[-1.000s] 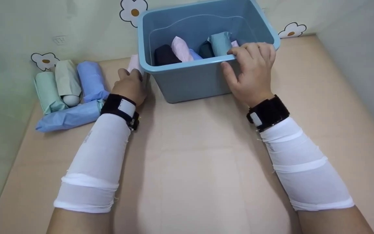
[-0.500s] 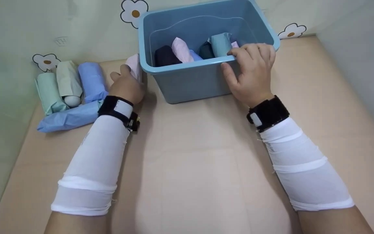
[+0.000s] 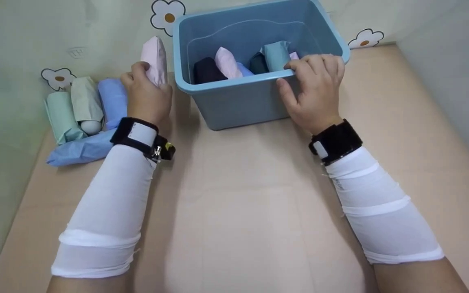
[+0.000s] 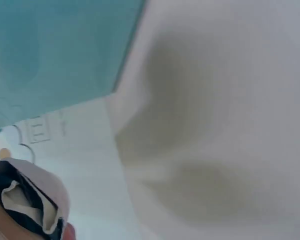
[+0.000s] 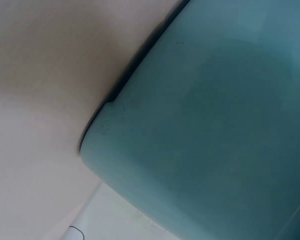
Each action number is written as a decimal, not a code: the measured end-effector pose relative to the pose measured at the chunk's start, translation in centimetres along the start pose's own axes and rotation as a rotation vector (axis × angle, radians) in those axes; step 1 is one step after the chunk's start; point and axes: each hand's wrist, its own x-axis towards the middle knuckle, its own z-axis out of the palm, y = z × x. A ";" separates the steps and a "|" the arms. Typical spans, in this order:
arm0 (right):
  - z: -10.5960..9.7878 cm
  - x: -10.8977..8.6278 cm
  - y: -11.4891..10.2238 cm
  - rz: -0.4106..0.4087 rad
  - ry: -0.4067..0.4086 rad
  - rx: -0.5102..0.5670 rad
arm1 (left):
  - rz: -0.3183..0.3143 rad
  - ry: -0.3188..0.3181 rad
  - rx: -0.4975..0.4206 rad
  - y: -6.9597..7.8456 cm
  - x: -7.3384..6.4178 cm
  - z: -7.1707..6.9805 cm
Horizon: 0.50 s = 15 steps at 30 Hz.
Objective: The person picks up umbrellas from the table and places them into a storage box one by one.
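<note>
In the head view, my left hand (image 3: 148,99) holds a pink folded umbrella (image 3: 156,61) upright, just left of the blue bin. Its near end shows dark and white folds inside the pink fabric (image 4: 47,182) in the left wrist view. My right hand (image 3: 316,91) grips the front rim of the blue bin (image 3: 238,108) near its right corner, thumb outside and fingers over the edge. Inside the bin lie several wrapped bundles, among them a teal one (image 3: 277,56), a pink one (image 3: 227,63) and a black one (image 3: 208,70).
Left of the bin lie a mint-green bundle (image 3: 63,116), a pale olive folded umbrella (image 3: 86,97) with a white rounded end, and a blue bundle (image 3: 112,99). Another blue bundle (image 3: 82,148) lies across in front of them. A wall with flower pictures (image 3: 169,16) stands behind.
My left hand has drawn the pink umbrella from beside the bin and raised it up and to the left. The right hand and the bin have stayed in place.
</note>
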 end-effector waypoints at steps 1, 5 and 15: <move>0.0 0.0 0.0 0.001 -0.001 0.000 | 0.002 0.008 -0.017 0.3 -0.1 -0.2; 0.0 0.0 0.0 0.004 -0.003 -0.001 | 0.027 0.038 -0.056 1.6 -0.5 -0.7; -0.2 0.0 0.0 0.000 0.004 0.004 | 0.172 0.185 -0.104 2.9 -1.8 -0.7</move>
